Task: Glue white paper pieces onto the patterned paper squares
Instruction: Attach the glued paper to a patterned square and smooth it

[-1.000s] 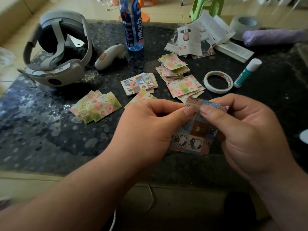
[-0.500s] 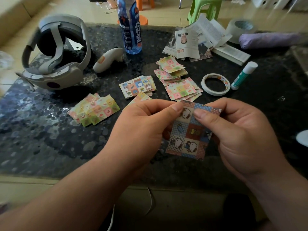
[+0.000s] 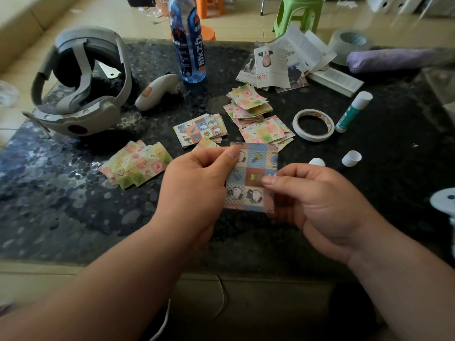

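Paper square [image 3: 253, 178] pinched between left hand [image 3: 194, 190] and right hand [image 3: 322, 205]; tape roll [image 3: 313, 138], glue stick [image 3: 352, 113] behind.

The right hand [image 3: 317, 200] slid down the patterned square [image 3: 253, 173] to its right edge; the left hand [image 3: 197, 183] shifted to the upper-left corner.

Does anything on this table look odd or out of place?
A white cap lies loose on the table beyond the right hand, with a second small white piece beside it, both apart from the glue stick, which seems capped. Torn printed pages sit in a messy heap at the far edge.
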The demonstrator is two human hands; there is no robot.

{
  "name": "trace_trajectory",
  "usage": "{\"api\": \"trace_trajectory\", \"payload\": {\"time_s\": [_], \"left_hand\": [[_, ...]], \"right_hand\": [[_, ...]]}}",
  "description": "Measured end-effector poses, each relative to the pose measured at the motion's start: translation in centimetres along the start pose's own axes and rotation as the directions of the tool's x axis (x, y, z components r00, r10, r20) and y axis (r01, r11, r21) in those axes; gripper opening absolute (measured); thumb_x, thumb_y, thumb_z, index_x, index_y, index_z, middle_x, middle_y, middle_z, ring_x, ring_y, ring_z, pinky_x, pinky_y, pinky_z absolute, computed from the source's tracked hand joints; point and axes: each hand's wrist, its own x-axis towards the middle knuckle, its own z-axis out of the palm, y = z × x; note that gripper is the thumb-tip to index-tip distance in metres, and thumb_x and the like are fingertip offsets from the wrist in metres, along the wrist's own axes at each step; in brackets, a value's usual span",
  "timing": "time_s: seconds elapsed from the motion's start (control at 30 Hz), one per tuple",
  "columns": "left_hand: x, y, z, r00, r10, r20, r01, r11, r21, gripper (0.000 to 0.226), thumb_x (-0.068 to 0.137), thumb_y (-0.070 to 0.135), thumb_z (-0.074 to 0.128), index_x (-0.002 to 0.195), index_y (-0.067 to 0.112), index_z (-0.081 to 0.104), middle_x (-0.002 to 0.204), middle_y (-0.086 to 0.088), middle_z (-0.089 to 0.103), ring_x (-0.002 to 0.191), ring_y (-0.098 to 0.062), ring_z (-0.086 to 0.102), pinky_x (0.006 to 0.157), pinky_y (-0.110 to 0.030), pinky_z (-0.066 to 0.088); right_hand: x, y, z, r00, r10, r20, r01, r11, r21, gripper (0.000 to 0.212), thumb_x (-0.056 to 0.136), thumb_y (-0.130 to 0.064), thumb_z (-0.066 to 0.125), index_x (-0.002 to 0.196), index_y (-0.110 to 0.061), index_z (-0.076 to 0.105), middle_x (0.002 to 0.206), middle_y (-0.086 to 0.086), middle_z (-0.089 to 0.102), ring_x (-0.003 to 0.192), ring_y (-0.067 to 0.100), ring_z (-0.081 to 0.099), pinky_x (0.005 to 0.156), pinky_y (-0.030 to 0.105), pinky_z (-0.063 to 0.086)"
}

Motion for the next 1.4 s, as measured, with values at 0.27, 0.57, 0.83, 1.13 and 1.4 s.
{"api": "trace_trajectory", "payload": {"time_s": [0.27, 0.57, 0.83, 1.13, 1.4], "left_hand": [[0.6, -0.7, -1.2, 0.976, -0.163, 0.144, 0.157, 0.986, 0.049, 0.02, 0.091, 0.014, 0.07, 0.108, 0.003, 0.07, 0.096, -0.014, 0.078, 0.083, -0.026, 0.075, 0.069, -0.034, 0.062], [0.3, -1.7, -1.9, 0.943, -0.257, 0.211, 0.26, 0.966, 0.017, 0.045, 0.077, 0.004, 0.076, 0.12, -0.002, 0.064, 0.096, -0.02, 0.077, 0.08, -0.026, 0.076, 0.063, -0.028, 0.062], [-0.2, -4.0, -3.1, 0.991, 0.056, 0.12, -0.133, 0.474, 0.87, 0.022, 0.092, 0.037, 0.072, 0.104, 0.023, 0.061, 0.092, 0.008, 0.069, 0.083, -0.01, 0.067, 0.074, -0.028, 0.056], [-6.0, -8.9, -2.7, 0.825, -0.151, 0.544, -0.565, -0.192, 0.803, 0.09, 0.098, 0.074, 0.018, 0.157, 0.017, -0.018, 0.164, -0.001, -0.026, 0.151, -0.018, -0.028, 0.125, -0.048, -0.011], [-4.4, -8.7, -2.4, 0.804, -0.116, 0.584, -0.594, -0.214, 0.776, 0.096, 0.095, 0.077, 0.017, 0.161, 0.012, -0.006, 0.169, -0.005, -0.011, 0.155, -0.019, -0.018, 0.126, -0.044, -0.009]], "right_hand": [[1.3, 0.3, 0.2, 0.988, -0.049, -0.148, 0.032, 0.993, -0.112, 0.011, 0.089, -0.005, 0.074, 0.08, -0.008, 0.067, 0.086, 0.017, 0.077, 0.078, 0.027, 0.072, 0.067, 0.037, 0.058], [1.2, 0.9, 0.8, 0.983, -0.079, -0.163, 0.055, 0.987, -0.15, 0.043, 0.085, -0.005, 0.079, 0.117, -0.019, 0.054, 0.086, 0.01, 0.078, 0.068, 0.016, 0.072, 0.064, 0.029, 0.056], [1.5, 3.5, -0.2, 0.977, -0.114, -0.18, -0.003, 0.836, -0.549, 0.049, 0.082, -0.011, 0.084, 0.115, -0.023, 0.049, 0.079, 0.006, 0.076, 0.067, 0.018, 0.075, 0.065, 0.031, 0.06], [1.4, 5.4, -0.7, 0.967, -0.197, -0.163, -0.014, 0.596, -0.803, 0.033, 0.083, -0.026, 0.083, 0.097, -0.029, 0.053, 0.08, -0.002, 0.072, 0.069, 0.011, 0.069, 0.069, 0.032, 0.058], [0.8, 5.2, -0.3, 0.968, -0.216, -0.128, -0.021, 0.439, -0.898, 0.022, 0.088, -0.029, 0.076, 0.085, -0.026, 0.054, 0.077, -0.006, 0.062, 0.071, 0.009, 0.06, 0.063, 0.027, 0.05]]}}
